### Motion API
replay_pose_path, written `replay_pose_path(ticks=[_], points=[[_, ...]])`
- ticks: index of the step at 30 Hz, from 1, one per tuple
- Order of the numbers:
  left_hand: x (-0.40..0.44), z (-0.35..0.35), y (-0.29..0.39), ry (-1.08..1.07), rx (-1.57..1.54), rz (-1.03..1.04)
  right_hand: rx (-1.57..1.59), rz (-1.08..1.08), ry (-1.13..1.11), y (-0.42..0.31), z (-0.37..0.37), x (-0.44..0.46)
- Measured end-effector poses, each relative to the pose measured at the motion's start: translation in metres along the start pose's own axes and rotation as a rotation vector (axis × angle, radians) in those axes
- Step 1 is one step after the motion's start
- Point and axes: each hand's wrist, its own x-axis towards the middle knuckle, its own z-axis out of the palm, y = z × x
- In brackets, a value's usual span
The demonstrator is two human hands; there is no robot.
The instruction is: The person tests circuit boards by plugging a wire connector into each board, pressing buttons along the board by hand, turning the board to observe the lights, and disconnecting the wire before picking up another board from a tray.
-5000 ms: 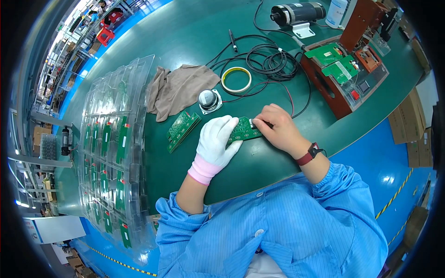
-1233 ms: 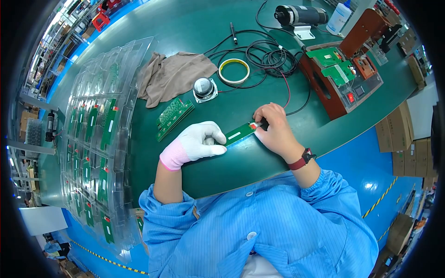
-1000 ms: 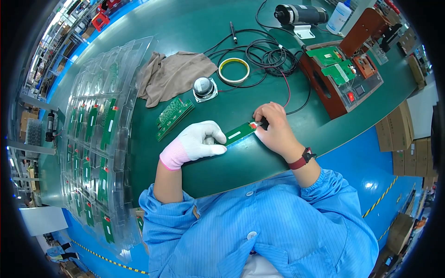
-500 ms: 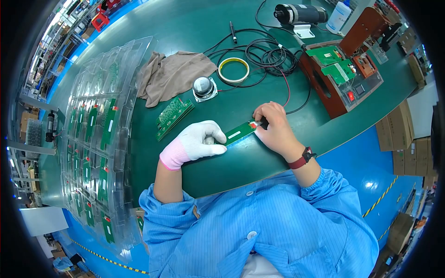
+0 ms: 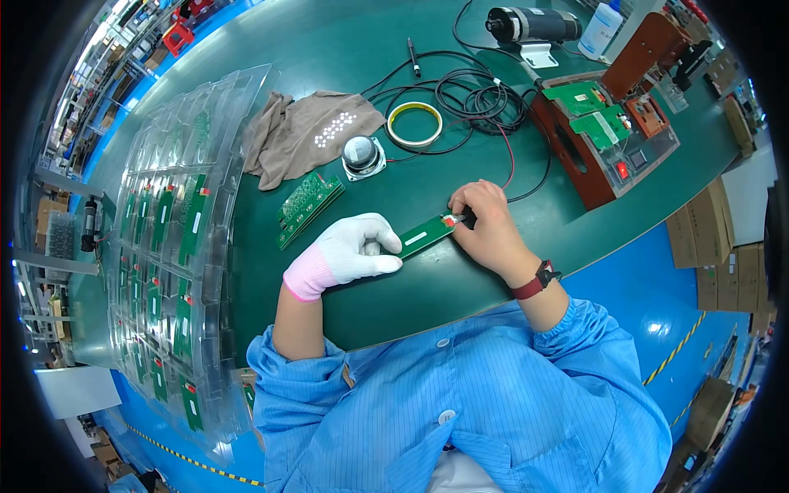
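Observation:
A long narrow green circuit board (image 5: 426, 236) with a white label spans the space between my hands above the bench. My left hand (image 5: 353, 251), in a white glove with a pink cuff, is closed on its left end, thumb and fingers pinching the edges. My bare right hand (image 5: 486, 222) is closed at the other end, by the red-and-white connector (image 5: 449, 220). A small black piece (image 5: 468, 218) shows between its fingertips, mostly hidden. Left of the hands lies a stack of green circuit boards (image 5: 308, 207). White dots of light in a pattern fall on the brown cloth (image 5: 283, 144).
Clear plastic trays (image 5: 234, 164) of boards stand at left. Beyond my hands are a round speaker (image 5: 362, 154), a tape roll (image 5: 414, 125), coiled black cable (image 5: 472, 92) and a motor (image 5: 532, 25). A brown test fixture (image 5: 575, 156) stands at right.
A dotted light pattern now shows on the brown cloth, and the bluish glow under the board's lower edge is gone. Both hands keep their places on the board.

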Motion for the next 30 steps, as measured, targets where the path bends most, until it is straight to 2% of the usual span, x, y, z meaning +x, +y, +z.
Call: replay_pose_path(ticks=[5, 8, 12, 14, 30], points=[[0.000, -0.003, 0.005, 0.031, 0.117, 0.059, -0.036, 0.011, 0.001, 0.000, 0.001, -0.001], [0.000, -0.005, 0.002, 0.163, 0.000, -0.019, -0.102, 0.009, 0.053, 0.000, 0.001, -0.001], [0.009, -0.003, 0.003, 0.425, 0.084, -0.134, -0.172, 0.023, 0.083, -0.002, 0.001, -0.001], [0.012, 0.000, 0.000, 0.455, 0.095, -0.115, -0.177, 0.042, 0.068, -0.002, 0.001, -0.002], [0.014, -0.002, -0.004, 0.458, 0.107, -0.135, -0.180, 0.070, 0.069, -0.001, 0.001, -0.002]])
